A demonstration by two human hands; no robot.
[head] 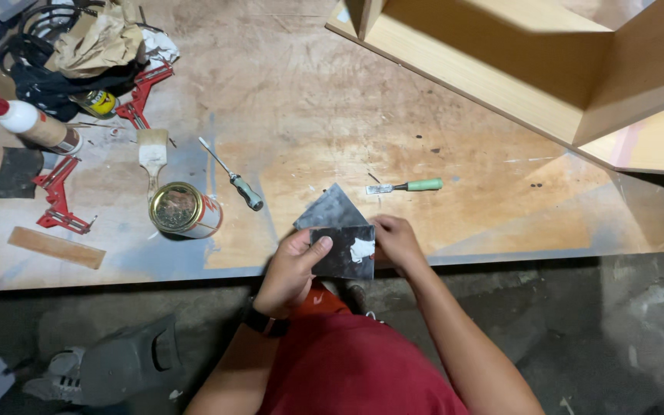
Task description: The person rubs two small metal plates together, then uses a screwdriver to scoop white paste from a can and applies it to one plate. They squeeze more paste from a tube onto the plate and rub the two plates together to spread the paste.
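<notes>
Plywood bench (439, 177) — both hands, left (290, 269) and right (396, 242), hold dark sheet (343, 250).

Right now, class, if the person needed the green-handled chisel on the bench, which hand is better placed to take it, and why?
Probably the right hand. The chisel lies just above it, nearer than to the left hand. The left thumb also presses on the dark sheet, so it could keep holding that while the right lets go.

Wooden cabinet (578, 69) cut off at top edge
</notes>
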